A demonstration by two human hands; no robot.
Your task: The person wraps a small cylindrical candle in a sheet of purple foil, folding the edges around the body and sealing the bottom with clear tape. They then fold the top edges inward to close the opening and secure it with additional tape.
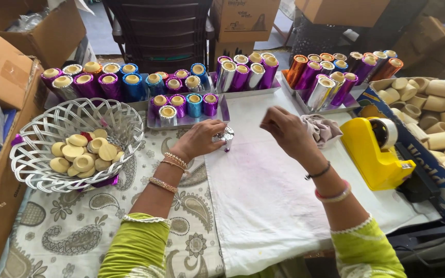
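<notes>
My left hand grips a small cylinder wrapped in silver foil, standing it on the white cloth. My right hand hovers just to the right of it, fingers pinched together with nothing visible between them. Beyond the hands, silver trays carry several foil-wrapped cylinders in purple, blue and silver. More wrapped cylinders stand in trays further back.
A silver woven basket of round tan discs sits at the left. A yellow tape dispenser stands at the right beside a box of bare tan cylinders. A crumpled cloth lies behind my right hand. Cardboard boxes surround the table.
</notes>
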